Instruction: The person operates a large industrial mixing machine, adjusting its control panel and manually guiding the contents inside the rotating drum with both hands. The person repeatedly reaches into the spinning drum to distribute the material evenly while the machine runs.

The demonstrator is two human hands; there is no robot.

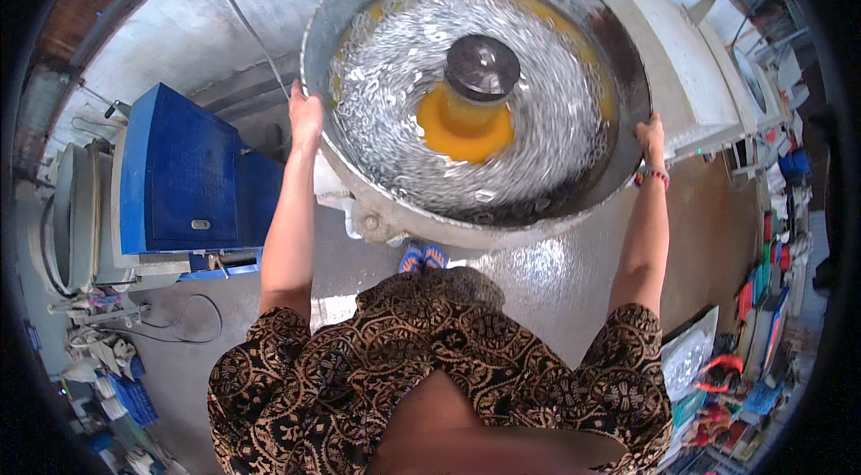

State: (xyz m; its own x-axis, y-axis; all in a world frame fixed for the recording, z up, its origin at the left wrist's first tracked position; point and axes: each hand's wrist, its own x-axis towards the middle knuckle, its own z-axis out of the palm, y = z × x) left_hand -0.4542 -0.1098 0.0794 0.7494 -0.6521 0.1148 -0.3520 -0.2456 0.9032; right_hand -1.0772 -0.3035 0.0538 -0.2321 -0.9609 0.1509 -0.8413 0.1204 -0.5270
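The wide round grey metal tub (pixel 359 206) stands just ahead of the person, full of blurred, churning small silvery metal pieces (pixel 538 125) around a yellow centre cone with a dark round cap (pixel 482 68), water streaming in at the far side. The left hand (pixel 305 116) rests flat on the left rim, fingers loosely curled over it; the right hand (pixel 650 139) grips the right rim. A finger slipping inward could be struck by the moving load, and the wet floor (pixel 556 278) underfoot makes slipping likelier
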